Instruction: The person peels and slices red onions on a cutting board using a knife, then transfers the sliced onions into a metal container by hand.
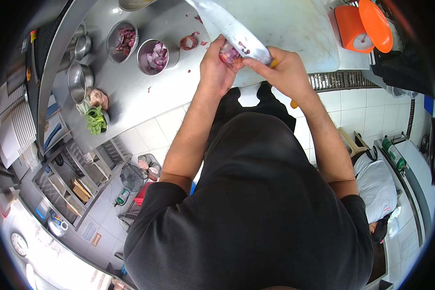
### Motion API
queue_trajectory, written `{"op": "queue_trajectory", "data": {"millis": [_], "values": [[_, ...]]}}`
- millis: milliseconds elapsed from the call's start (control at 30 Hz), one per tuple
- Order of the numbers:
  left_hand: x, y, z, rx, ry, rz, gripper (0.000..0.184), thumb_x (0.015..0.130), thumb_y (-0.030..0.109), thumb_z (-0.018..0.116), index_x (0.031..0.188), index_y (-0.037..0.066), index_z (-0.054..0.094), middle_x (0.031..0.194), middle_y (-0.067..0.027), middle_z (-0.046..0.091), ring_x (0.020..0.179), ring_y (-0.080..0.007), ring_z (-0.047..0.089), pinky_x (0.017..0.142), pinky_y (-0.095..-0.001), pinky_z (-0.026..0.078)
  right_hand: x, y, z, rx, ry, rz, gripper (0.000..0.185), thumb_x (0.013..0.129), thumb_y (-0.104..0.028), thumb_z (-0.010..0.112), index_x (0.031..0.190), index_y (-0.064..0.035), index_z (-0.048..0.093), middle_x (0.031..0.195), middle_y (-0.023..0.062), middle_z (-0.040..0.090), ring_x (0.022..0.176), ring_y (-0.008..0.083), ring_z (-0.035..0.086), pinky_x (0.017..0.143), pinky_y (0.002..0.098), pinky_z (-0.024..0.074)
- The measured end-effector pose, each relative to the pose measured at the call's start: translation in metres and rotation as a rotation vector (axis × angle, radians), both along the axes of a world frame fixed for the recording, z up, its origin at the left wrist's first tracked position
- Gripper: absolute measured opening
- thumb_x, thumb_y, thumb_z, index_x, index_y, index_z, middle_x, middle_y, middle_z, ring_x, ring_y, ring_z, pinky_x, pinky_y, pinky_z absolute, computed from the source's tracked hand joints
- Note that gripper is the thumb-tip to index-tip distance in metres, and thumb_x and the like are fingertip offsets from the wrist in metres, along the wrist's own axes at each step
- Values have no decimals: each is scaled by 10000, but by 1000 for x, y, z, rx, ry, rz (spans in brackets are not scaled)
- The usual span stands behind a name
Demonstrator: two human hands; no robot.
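Note:
My left hand is closed around a red onion, held above the front edge of the steel counter. In my right hand is a large knife with a yellow handle; its broad blade points up and to the left, with bits of purple skin stuck on it. My right thumb reaches to the onion, and the blade lies against or just over it. To the left stand a steel container of peeled onion pieces and a steel bowl of dark onion skins.
A pale cutting board lies on the counter ahead. At right stands an orange scale. Onion scraps, steel bowls and green leaves lie at left. Another person is at lower right.

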State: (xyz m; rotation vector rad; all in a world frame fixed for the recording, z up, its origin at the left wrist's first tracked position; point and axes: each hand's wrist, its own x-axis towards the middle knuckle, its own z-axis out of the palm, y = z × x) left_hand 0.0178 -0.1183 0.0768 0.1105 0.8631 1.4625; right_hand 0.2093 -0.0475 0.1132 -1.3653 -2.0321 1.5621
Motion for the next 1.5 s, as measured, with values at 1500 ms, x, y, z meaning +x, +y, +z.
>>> {"op": "queue_trajectory", "data": {"millis": [1500], "values": [[17, 11, 39, -165, 143, 33, 355, 1123, 266, 405, 1125, -1, 639, 935, -122, 711, 647, -149, 530, 600, -275, 430, -1, -7, 9, 6, 135, -45, 523, 817, -542, 919, 916, -39, 813, 675, 54, 736, 579, 123, 631, 595, 290, 501]]}}
